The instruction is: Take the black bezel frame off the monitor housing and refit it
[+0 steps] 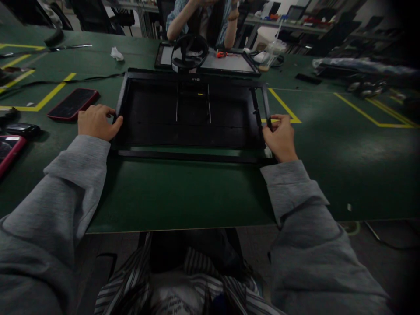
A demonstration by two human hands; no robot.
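Observation:
A black monitor bezel [193,156] with a logo on its far bar lies around a black monitor back cover [154,105]. The bezel's near bar sits closer to me than the cover's edge, with a strip of green between them. My left hand [96,123] is closed on the bezel's left side, thumb on top. Across from it, my right hand [281,139] pinches the right side bar between thumb and fingers. Two thin metal rails [210,105] run inside the cover. The undersides of both grips are hidden.
On the green table [183,197] a red-cased phone [74,104] lies left of my left hand. Behind the bezel stand a round black stand [189,52] and a panel [160,56] with an orange screwdriver [223,54]. A person [203,22] sits opposite. Wrapped parts [357,68] lie right.

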